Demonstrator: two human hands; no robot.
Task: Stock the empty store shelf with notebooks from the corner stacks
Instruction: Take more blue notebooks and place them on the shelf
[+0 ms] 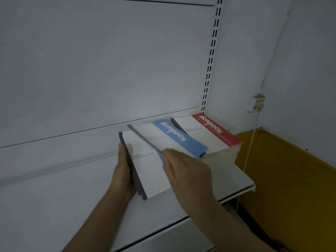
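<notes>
**Blue notebook in mid-air over the shelf, and a small stack to keep steady**

Nearest to us, our left hand (125,177) grips the dark spine side of a small stack of notebooks (145,168), fingers wrapped under it, holding it just above the shelf (236,179). Our right hand (183,171) pinches the near edge of a blue-banded notebook (174,137), lifted at a tilt and blurred. We judge two risks here: the tilted notebook could slip from so shallow a pinch, and the stack, held by one edge only, could fan out or drop a copy past the shelf lip. Setting the blue one down carelessly could also knock the pile behind it askew.

Farther back, in the right corner of the shelf, a red-banded notebook (209,131) tops a pile already stocked.

Both coloured bands read "Notebook" in white letters, upside down to us. The small print on the white covers is too fine to read.
</notes>
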